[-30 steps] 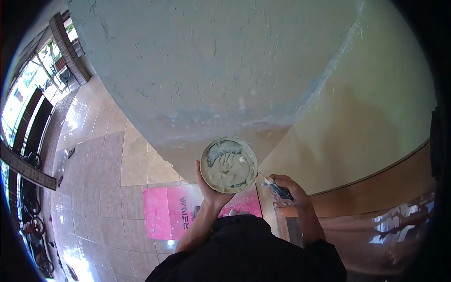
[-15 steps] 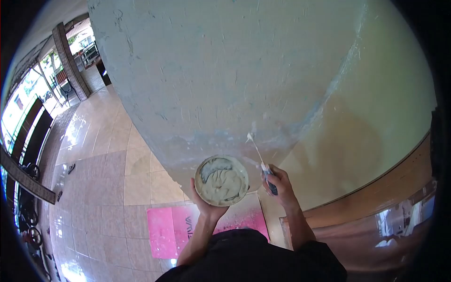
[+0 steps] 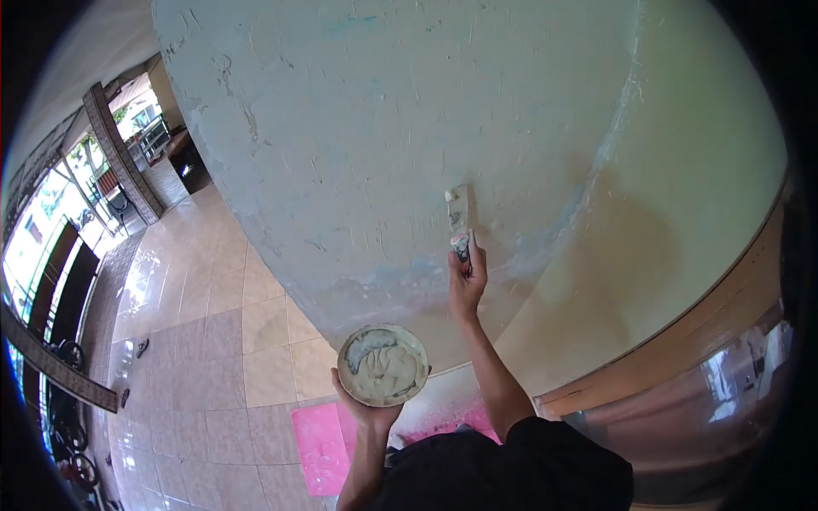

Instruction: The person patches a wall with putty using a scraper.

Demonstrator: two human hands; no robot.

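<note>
Raised since half a second ago: right hand (image 3: pixel 467 277), now up the wall (image 3: pixel 383 128) above the bowl (image 3: pixel 383 364), fingers wrapped round the handle of a putty knife (image 3: pixel 459 220), blade flat against the plaster. Arm stretched nearly straight. Left hand (image 3: pixel 368 410) cupped under the bowl of pale paste, held below the knife. Pink mat (image 3: pixel 319 443) beneath the bowl, lettering hidden. Sleeves cut off at the frame edge.

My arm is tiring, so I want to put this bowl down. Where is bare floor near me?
Bare tiled floor lies left of the bowl, between the wall base and the pink mat. Straight below, it is crowded: mat, left hand and body.
</note>
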